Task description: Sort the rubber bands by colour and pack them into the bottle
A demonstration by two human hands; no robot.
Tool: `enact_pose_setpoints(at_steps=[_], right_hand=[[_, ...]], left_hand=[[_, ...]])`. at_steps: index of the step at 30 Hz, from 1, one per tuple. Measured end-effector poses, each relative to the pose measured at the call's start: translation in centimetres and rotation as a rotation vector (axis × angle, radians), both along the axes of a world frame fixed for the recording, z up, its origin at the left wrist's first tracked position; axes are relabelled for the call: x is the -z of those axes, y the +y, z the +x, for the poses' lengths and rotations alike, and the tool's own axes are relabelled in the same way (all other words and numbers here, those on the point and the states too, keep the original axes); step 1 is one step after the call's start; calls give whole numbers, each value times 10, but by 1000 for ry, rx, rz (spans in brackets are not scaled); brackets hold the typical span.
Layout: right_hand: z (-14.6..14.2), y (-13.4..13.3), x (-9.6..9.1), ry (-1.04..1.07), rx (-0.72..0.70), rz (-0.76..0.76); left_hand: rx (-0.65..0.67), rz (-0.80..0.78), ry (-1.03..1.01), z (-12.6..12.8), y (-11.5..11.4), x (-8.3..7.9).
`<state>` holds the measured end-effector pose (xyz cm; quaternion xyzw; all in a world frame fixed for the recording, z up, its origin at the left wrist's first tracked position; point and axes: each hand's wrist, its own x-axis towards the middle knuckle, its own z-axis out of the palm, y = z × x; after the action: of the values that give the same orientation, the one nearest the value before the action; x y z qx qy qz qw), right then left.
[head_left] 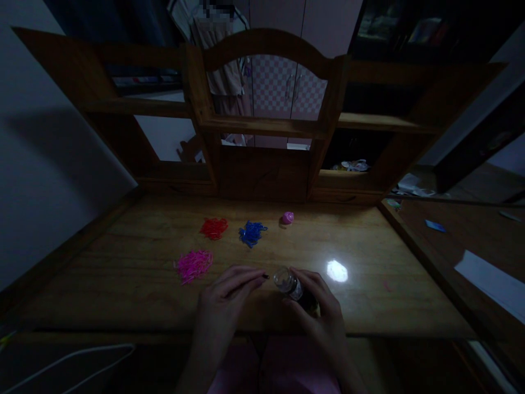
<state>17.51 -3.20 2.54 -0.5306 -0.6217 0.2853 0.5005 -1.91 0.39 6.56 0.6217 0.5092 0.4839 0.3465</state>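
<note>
My right hand (322, 303) is wrapped round a small glass jar (293, 288), tilted with its open mouth toward the left. Dark contents fill its lower part, and a label shows on its side. Just left of the mouth, my left hand (229, 295) pinches a small dark piece (266, 276) between thumb and fingertips; its kind is too small to make out. Beyond my hands lie three loose heaps of small, thin plastic-looking pieces: a pink heap (193, 266), a red heap (214, 228) and a blue heap (251, 233).
A round pink object (287, 218) sits at the back of the wooden desk (143, 246). Behind rises a wooden shelf unit (266, 127) with open compartments. Bright glare (337, 271) shows on the desktop at right. A white paper (492, 282) lies on the side surface.
</note>
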Motion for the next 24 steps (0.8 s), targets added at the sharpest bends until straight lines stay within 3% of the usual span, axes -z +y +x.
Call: enact_pose_setpoints(at_steps=[6,12,16,24], right_hand=[[-3,-1,2,31,-39,-29],[-2,-1,4,57,-64,-19],[-2,-1,6,52,-71,-14],[0,-1,2,53,-82,-33]], left_hand=[[144,235,174,6,0,-14],[203,180,229,12,0,-23],[225,228,255,11,2,-27],[287,219,253,8,6,-24]])
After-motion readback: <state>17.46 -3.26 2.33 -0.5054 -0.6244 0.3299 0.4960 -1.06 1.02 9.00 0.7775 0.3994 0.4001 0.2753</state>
